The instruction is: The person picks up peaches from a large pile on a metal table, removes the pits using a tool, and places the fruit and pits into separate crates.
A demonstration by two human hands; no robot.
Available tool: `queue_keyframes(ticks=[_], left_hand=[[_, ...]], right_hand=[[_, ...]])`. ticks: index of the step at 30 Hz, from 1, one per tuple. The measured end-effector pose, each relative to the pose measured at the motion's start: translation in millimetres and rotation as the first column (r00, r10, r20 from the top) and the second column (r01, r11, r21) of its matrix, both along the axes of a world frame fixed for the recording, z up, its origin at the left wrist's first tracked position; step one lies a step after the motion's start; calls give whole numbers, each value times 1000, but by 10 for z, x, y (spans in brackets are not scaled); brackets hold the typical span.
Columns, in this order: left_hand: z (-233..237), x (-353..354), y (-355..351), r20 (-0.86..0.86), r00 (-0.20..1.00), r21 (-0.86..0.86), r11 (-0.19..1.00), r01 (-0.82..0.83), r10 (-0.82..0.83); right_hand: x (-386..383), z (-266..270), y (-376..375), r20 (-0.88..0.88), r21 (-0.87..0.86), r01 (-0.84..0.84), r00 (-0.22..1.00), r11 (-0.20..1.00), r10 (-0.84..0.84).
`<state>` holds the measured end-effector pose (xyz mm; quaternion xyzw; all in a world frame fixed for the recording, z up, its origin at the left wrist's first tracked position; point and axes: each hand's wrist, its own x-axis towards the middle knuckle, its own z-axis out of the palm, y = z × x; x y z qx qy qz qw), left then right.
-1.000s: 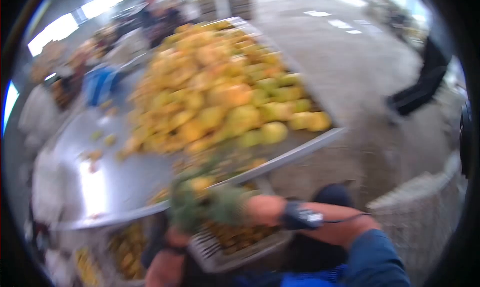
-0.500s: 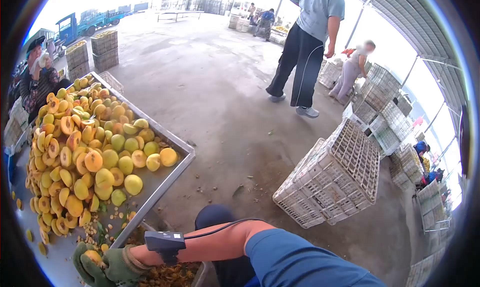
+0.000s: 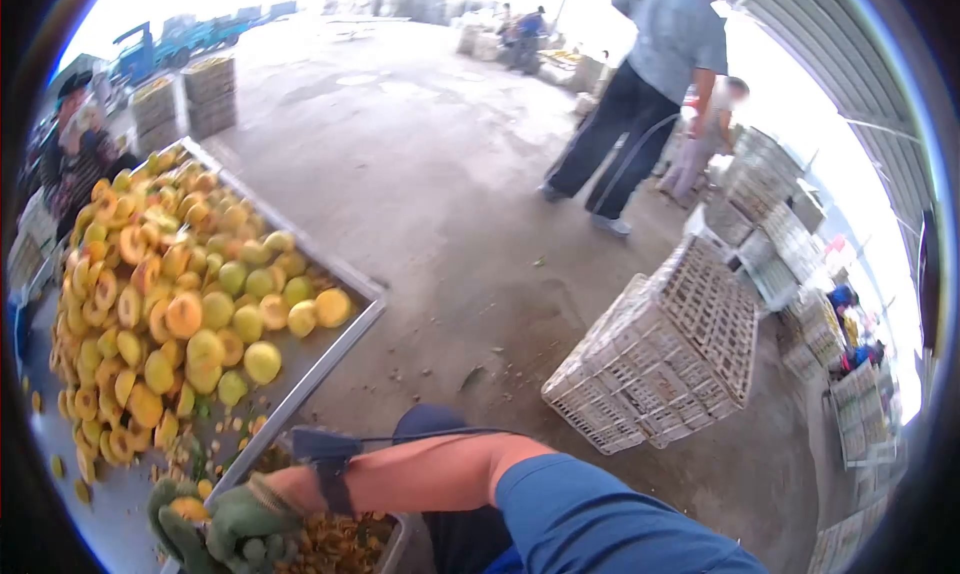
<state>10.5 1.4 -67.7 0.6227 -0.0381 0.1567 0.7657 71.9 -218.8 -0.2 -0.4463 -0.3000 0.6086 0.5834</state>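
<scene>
At the lower left, my left hand (image 3: 172, 539), in a green glove, is closed around a yellow peach (image 3: 190, 508); much of that hand is cut off or hidden. My right hand (image 3: 245, 526), also gloved in green, is beside the peach with its fingers curled. Whatever it may hold is hidden. A dark device is strapped on my right wrist. Both hands are at the near edge of a metal table (image 3: 318, 372), which bears a big heap of halved and whole peaches (image 3: 160, 314). Under my right forearm, a bin (image 3: 398, 546) contains brownish peach scraps (image 3: 345, 540).
A stack of white plastic crates (image 3: 640, 374) stands on the concrete floor to the right. A person (image 3: 640, 94) walks beyond it. Another person (image 3: 75, 154) is at the table's far left. More crates (image 3: 765, 194) line the right side.
My right hand has shifted slightly and its curled fingers now show beside the peach. The walking person has moved farther right and away. The view is a little blurred.
</scene>
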Motion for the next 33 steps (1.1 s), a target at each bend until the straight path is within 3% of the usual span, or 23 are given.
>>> queue_keyframes(ticks=[1,2,3,4,5,7,11,14,15,18,21,25,28,29,32,33], left_hand=[[9,-60,-8,-1,999,-74,996,42,-42],[202,-114,-126,-53,999,133,991,2,5],[318,-122,-165,-13,997,237,969,74,-73],[353,-131,-205,-50,993,181,977,116,-109],[378,-106,-125,-89,987,258,954,154,-135],[555,-98,-146,-101,984,362,915,175,-149],[718,-152,-203,-137,959,201,942,271,-247],[719,-262,-292,-155,976,115,979,171,-153],[715,-291,-296,-99,986,168,974,150,-134],[708,-360,-305,-78,994,307,947,96,-76],[635,-401,-205,-170,979,462,869,179,-112],[770,-599,-447,-234,972,149,988,35,1],[732,-640,-478,-224,973,-186,978,-90,47],[741,-638,-479,-202,972,-128,980,-151,123],[747,-772,-282,-267,964,-209,975,-70,12],[768,-808,-298,-267,963,-245,965,-97,29]], right_hand=[[-6,-146,98,195,83,19,980,996,-35],[-15,-278,195,383,159,41,919,986,-100],[107,-787,245,508,345,9,839,939,-194],[39,-401,182,403,66,64,911,996,-85],[-39,25,109,258,-221,106,965,969,-47],[-70,-143,171,-51,-148,51,997,988,-59],[-66,129,78,-217,-180,-64,976,982,24],[-152,104,94,-352,-142,-77,936,987,23],[-180,37,105,-365,-129,-78,931,989,26],[-286,174,114,33,-196,32,999,980,-27],[-433,362,74,177,-253,53,984,966,-8],[-551,162,10,-296,-92,-66,954,994,36],[-679,87,-65,-403,86,-89,908,992,117],[-687,179,-134,-326,32,-112,938,993,116],[-760,200,-276,-140,-164,-3,990,986,-20],[-748,139,-292,-194,-199,-59,981,978,20]])
